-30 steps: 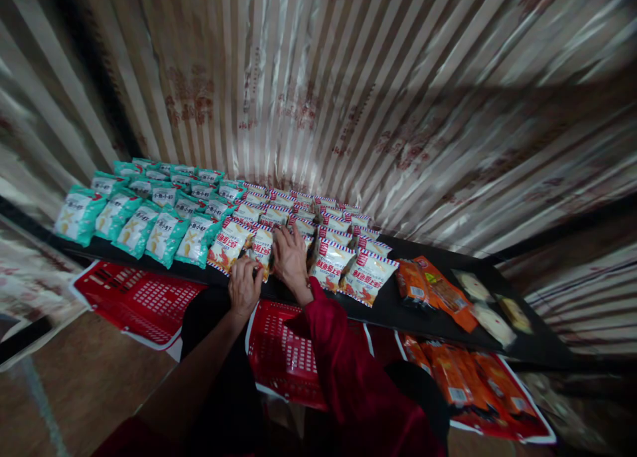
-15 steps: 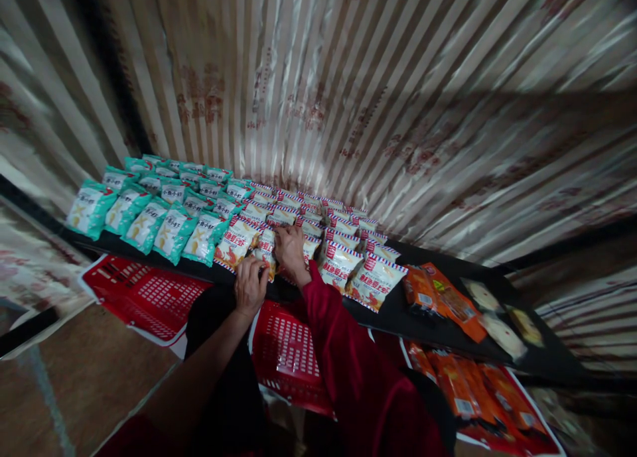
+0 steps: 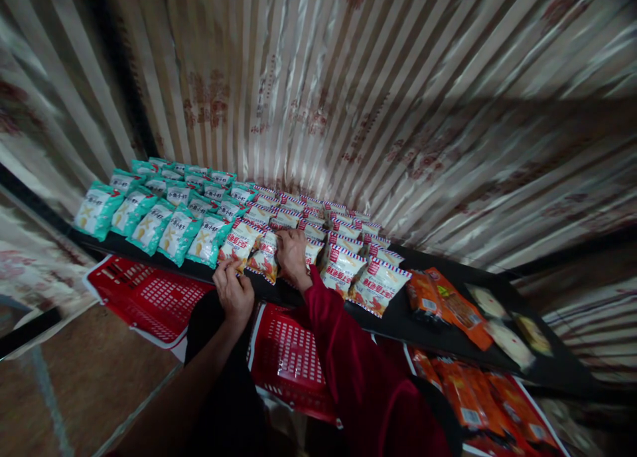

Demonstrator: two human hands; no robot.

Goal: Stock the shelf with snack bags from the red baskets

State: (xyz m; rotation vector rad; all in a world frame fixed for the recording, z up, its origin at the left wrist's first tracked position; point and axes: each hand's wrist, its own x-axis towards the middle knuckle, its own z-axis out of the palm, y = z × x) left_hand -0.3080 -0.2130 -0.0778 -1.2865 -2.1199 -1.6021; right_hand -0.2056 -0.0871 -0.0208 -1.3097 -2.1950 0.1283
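Note:
Rows of small white snack bags with red lettering and striped edges stand on a black shelf board (image 3: 438,261). My left hand (image 3: 235,290) is low at the front row, its curled fingers gripping the bottom corner of a white snack bag (image 3: 239,241). To its right, my right hand (image 3: 293,255) has its fingers closed at the upper edge of the neighbouring white snack bag (image 3: 263,255). That hand partly covers another white bag behind it. Teal snack bags (image 3: 172,231) fill the left part of the board, beside the white ones.
Orange packets (image 3: 450,304) and round pale packs (image 3: 510,343) lie on the board's right part. Below hang red perforated baskets (image 3: 291,347), the right one holding more orange packets (image 3: 462,391). A striped, wrinkled curtain (image 3: 318,79) rises behind the board.
My left hand has shifted left, from the second front white bag to the lower corner of the first one. My right hand stays near the second bag's top. The view has shifted slightly.

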